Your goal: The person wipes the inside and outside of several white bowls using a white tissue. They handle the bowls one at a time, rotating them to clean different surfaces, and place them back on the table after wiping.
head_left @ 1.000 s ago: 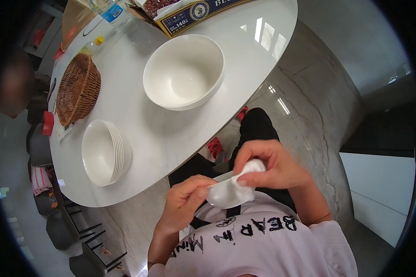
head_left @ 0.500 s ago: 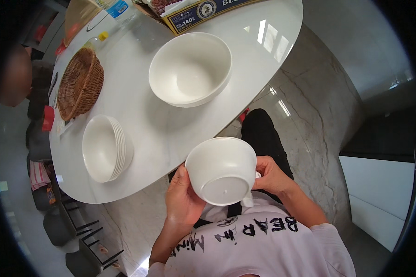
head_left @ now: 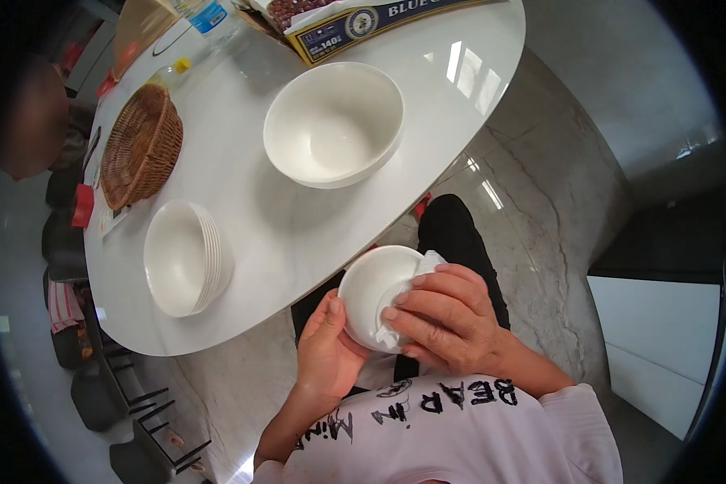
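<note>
White oval table with a big bowl near the middle, a bowl stack by the near left edge, a wicker basket further along that edge, plus a box and bottle at the far edge.

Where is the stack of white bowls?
In the head view, the stack of white bowls sits on the white table at the person's left, below the wicker basket.

A flat rectangular box, dark blue with a yellow edge, lies at the table's twelve o'clock edge. At eleven o'clock stands a clear bottle with a blue label.
</note>
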Action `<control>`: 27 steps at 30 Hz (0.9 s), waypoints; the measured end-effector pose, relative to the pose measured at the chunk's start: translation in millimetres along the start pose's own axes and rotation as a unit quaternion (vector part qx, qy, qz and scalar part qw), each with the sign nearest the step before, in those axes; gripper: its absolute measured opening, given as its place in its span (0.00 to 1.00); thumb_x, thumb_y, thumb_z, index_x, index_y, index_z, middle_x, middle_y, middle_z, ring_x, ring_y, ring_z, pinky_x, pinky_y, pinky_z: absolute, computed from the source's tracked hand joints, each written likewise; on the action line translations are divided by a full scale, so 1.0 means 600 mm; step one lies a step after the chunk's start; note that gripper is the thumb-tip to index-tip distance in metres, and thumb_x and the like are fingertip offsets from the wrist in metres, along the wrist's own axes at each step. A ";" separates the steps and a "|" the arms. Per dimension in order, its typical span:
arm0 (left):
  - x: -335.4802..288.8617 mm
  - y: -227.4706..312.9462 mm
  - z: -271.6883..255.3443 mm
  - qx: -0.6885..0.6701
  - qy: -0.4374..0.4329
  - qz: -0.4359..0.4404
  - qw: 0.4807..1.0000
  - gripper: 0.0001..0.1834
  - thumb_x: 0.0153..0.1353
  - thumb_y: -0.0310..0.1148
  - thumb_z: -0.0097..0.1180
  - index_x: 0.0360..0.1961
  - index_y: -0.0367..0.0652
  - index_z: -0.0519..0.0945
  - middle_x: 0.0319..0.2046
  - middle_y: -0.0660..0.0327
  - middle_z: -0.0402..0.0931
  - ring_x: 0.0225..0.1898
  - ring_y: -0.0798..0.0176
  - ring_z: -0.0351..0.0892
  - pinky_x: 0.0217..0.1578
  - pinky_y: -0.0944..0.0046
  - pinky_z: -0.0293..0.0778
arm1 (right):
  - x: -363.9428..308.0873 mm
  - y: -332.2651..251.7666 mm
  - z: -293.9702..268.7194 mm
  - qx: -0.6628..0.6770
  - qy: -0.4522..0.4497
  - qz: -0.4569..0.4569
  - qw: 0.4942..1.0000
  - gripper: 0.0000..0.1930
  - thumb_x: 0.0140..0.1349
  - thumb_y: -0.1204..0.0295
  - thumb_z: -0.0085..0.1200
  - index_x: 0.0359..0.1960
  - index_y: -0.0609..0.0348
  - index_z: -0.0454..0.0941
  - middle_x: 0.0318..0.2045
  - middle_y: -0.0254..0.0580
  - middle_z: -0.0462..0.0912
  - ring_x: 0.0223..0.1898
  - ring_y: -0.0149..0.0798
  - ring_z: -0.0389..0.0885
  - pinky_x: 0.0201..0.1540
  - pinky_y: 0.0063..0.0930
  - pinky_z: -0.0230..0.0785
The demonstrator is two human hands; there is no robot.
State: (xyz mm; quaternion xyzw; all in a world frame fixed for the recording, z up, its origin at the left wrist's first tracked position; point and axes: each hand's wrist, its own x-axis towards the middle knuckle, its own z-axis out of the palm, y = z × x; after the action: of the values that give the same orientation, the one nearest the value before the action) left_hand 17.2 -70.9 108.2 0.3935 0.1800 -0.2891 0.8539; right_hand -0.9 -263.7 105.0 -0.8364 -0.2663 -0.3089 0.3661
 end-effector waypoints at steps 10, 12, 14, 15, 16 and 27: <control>0.009 -0.015 -0.019 0.011 -0.003 -0.024 1.000 0.18 0.72 0.42 0.41 0.55 0.42 0.67 0.55 0.57 0.71 0.58 0.58 0.71 0.58 0.51 0.68 | -0.004 -0.003 -0.014 0.087 -0.046 -0.022 0.995 0.15 0.42 0.75 0.59 0.36 0.58 0.83 0.35 0.37 0.83 0.36 0.39 0.79 0.37 0.30 0.70; 0.006 -0.015 -0.028 0.050 -0.016 -0.037 0.998 0.18 0.72 0.43 0.42 0.54 0.42 0.67 0.54 0.57 0.71 0.57 0.58 0.71 0.57 0.51 0.69 | 0.006 -0.003 -0.006 0.068 -0.031 -0.019 0.997 0.15 0.42 0.78 0.61 0.35 0.55 0.83 0.36 0.35 0.84 0.37 0.38 0.79 0.37 0.29 0.70; 0.002 -0.016 -0.026 0.054 -0.019 -0.006 0.998 0.18 0.72 0.43 0.43 0.54 0.42 0.67 0.54 0.57 0.71 0.56 0.59 0.72 0.57 0.51 0.69 | 0.014 0.000 -0.003 0.044 -0.001 0.010 0.999 0.15 0.40 0.78 0.60 0.35 0.57 0.83 0.34 0.36 0.83 0.36 0.39 0.79 0.36 0.30 0.70; 0.000 -0.015 -0.024 0.056 -0.019 0.010 0.998 0.18 0.71 0.43 0.43 0.53 0.41 0.67 0.54 0.57 0.71 0.56 0.59 0.73 0.56 0.52 0.70 | 0.013 0.007 -0.004 0.025 0.002 0.015 1.000 0.15 0.40 0.76 0.59 0.34 0.58 0.82 0.34 0.37 0.82 0.36 0.40 0.79 0.36 0.31 0.70; -0.002 -0.012 -0.022 0.052 -0.012 0.020 0.998 0.17 0.71 0.43 0.44 0.52 0.42 0.67 0.52 0.58 0.72 0.54 0.60 0.73 0.55 0.53 0.70 | 0.011 0.012 -0.006 0.006 0.006 0.020 1.000 0.15 0.40 0.74 0.59 0.34 0.59 0.82 0.34 0.37 0.81 0.36 0.41 0.79 0.36 0.32 0.70; 0.012 -0.030 -0.037 0.090 -0.063 -0.009 0.994 0.14 0.70 0.39 0.48 0.49 0.40 0.69 0.46 0.61 0.75 0.48 0.66 0.75 0.51 0.63 0.72 | 0.004 -0.012 -0.024 0.313 -0.073 0.067 0.945 0.18 0.37 0.84 0.61 0.36 0.62 0.81 0.35 0.39 0.81 0.37 0.44 0.79 0.39 0.34 0.74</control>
State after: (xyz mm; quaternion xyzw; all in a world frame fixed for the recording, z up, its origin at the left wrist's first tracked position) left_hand 9.3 -65.4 80.2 0.4479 0.1026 -0.3360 0.8222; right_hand -8.5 -270.2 117.6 -0.7160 -0.3188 -0.1225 0.6088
